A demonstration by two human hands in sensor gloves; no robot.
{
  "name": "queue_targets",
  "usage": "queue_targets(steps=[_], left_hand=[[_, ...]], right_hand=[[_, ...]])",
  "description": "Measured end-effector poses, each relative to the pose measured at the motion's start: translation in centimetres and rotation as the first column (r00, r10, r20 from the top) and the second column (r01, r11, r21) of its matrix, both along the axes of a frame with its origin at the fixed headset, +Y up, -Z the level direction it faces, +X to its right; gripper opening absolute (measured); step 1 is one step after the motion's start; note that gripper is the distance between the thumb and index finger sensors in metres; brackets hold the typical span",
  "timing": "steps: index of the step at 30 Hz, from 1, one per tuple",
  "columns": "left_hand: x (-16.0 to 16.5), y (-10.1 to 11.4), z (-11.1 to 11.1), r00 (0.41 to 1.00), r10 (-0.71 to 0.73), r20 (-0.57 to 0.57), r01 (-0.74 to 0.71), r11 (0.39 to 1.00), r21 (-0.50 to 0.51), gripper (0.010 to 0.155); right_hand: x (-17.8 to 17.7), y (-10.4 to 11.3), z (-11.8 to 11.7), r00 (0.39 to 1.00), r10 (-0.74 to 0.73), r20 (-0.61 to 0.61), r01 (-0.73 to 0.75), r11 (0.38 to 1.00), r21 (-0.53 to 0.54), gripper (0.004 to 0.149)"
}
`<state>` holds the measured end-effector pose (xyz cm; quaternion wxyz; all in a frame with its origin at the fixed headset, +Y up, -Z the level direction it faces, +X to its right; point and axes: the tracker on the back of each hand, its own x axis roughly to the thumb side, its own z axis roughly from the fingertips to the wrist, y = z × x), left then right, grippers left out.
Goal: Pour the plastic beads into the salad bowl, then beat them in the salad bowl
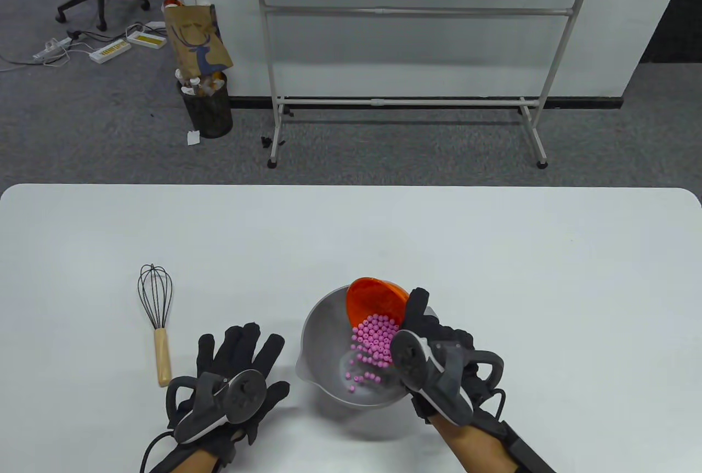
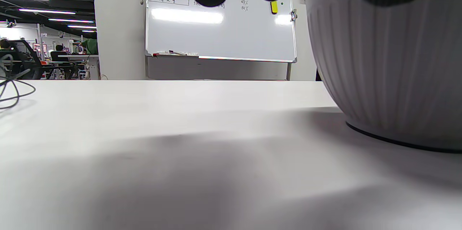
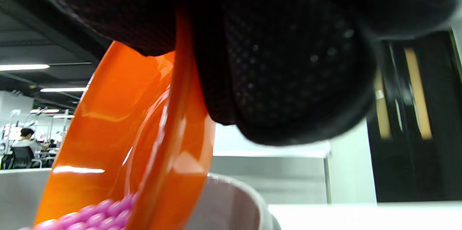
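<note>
White table (image 1: pixel 493 253), items placed by one salad bowl (image 1: pixel 329 363): left hand (image 1: pixel 236 379), flat, fingers spread, just left; right hand (image 1: pixel 433 352) gripping one orange bowl (image 1: pixel 373 300) tilted over it, pink beads (image 1: pixel 373 344) spilling inside; one whisk (image 1: pixel 156 319) farther left.

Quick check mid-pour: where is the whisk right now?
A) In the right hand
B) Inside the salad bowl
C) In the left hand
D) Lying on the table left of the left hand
D: the whisk lies untouched on the table, left of the flat left hand.
</note>
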<state>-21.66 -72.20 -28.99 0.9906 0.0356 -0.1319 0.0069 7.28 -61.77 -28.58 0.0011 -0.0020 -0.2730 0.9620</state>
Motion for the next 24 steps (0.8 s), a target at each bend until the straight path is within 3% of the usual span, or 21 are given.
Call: queue_targets(steps=[7, 17, 20, 22, 24], left_hand=[[0.0, 0.0, 0.0, 1.000, -0.007, -0.003, 0.007, 1.000, 0.001, 0.076], [-0.1, 0.1, 0.0, 1.000, -0.003, -0.002, 0.003, 1.000, 0.003, 0.076], [0.0, 0.1, 0.0, 1.000, -0.003, 0.000, 0.003, 1.000, 0.003, 0.076], [0.0, 0.1, 0.0, 1.000, -0.002, 0.001, 0.002, 1.000, 0.004, 0.076], [0.0, 0.1, 0.0, 1.000, -0.003, 0.002, 0.003, 1.000, 0.004, 0.076]], right_hand=[[-1.8, -0.9, 1.4, 0.978, 0.210, -0.006, -0.205, 0.961, 0.187, 0.053], [-1.5, -0.6, 1.6, 0.980, 0.197, -0.008, -0.193, 0.966, 0.172, 0.053], [-0.2, 0.0, 1.1, 0.996, 0.092, -0.001, -0.092, 0.991, 0.096, 0.053], [1.4, 0.4, 0.3, 0.996, -0.093, 0.008, 0.093, 0.996, -0.013, 0.054], [3.4, 0.5, -0.5, 0.946, -0.321, 0.041, 0.324, 0.935, -0.144, 0.054]])
